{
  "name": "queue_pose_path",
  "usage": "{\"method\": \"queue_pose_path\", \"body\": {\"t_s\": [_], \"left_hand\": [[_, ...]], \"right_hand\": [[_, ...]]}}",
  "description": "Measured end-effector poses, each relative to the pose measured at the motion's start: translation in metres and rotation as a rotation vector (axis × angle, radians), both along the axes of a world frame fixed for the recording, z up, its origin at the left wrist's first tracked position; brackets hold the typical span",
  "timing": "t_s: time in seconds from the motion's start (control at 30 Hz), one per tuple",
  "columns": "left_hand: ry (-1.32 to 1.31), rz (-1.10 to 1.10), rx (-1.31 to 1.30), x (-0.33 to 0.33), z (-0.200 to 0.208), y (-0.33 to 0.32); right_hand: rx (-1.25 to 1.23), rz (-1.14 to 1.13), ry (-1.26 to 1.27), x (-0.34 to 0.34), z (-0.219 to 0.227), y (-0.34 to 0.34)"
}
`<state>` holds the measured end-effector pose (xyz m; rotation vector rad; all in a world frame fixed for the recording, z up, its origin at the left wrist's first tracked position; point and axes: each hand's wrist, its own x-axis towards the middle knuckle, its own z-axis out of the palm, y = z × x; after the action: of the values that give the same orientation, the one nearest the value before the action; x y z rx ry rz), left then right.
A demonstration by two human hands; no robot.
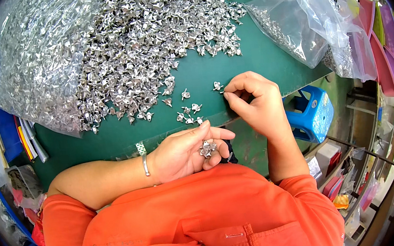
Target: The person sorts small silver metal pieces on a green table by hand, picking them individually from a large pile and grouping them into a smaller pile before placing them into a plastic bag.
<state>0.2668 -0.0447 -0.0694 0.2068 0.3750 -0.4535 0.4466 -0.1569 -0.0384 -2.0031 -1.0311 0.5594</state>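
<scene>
My left hand (186, 153) is turned palm up near the table's front edge, its fingers curled around a few small shiny metal parts (207, 149). Thumb and forefinger of my right hand (255, 98) are pinched together just above the table, at the edge of a small winged metal part (217, 86). Between the two hands lie several more loose parts (189, 114). Beyond them spreads a large heap of the same silvery parts (148, 36), each with small wings and a short stem.
A clear plastic bag (40, 68) full of parts covers the green table's (215, 67) left side. More bags of parts (292, 20) lie at the far right. A blue stool (315, 114) stands beyond the right edge, near cluttered shelves (358, 172). Folders (28, 137) stand at left.
</scene>
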Motion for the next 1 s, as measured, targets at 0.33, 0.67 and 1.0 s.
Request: {"method": "queue_pose_path", "body": {"t_s": [0.33,0.67,1.0], "left_hand": [[-0.004,0.004,-0.010,0.001,0.001,0.000],[0.016,-0.002,-0.019,0.002,0.003,0.002],[0.006,0.018,-0.082,-0.001,-0.003,0.000]], "right_hand": [[-0.157,-0.048,0.089,0.010,0.005,0.007],[-0.174,-0.082,0.212,0.014,0.002,0.005],[0.057,0.180,0.434,0.000,0.008,-0.006]]}}
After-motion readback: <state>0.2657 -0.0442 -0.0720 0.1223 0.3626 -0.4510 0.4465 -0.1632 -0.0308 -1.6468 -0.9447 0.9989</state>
